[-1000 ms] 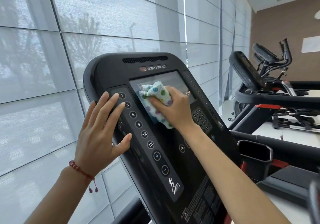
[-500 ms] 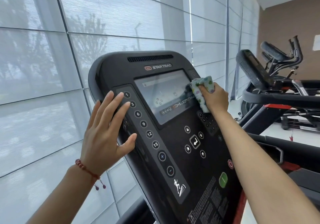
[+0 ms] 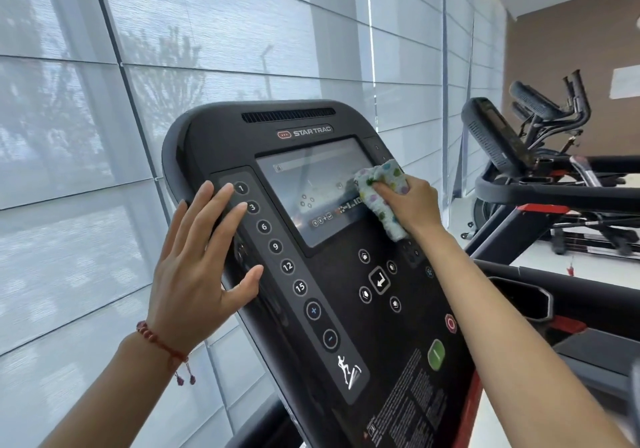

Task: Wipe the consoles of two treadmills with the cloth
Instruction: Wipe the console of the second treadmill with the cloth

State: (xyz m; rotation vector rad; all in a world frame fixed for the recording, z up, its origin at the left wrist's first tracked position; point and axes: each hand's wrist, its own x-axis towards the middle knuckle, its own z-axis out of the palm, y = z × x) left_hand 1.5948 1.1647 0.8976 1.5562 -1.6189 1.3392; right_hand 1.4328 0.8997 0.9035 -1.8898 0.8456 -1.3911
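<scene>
Black console point(image 3: 346, 309): a smooth, matte plastic panel with rounded top corners, tilted back, bearing a slotted vent and the STAR TRAC name.
Screen point(image 3: 311, 191): a glossy rectangle that mirrored the window light; small icons showed faintly on it.
Button strip point(image 3: 287, 267): round keys marked 1, 3, 6, 9, 12, 15, then plus and minus, ran down the left side.
Cloth point(image 3: 381, 191): a soft, nubbly white rag with green, pink and yellow dots, bunched against the screen's right edge.
Right hand point(image 3: 412, 205): its fingers were curled round the cloth, pressing it to the glass.
Left hand point(image 3: 197, 267): flat on the console's left edge, fingers straight and spread, a red beaded bracelet point(image 3: 156, 340) at the wrist.
Change: half a second earlier the cloth sat just beyond the screen's right border; it had slid slightly inward.
Second treadmill point(image 3: 502, 142): stood to the right, its console dark, detail perhaps too blurred to read.
Window blinds point(image 3: 104, 136): woven, pale grey.
</scene>
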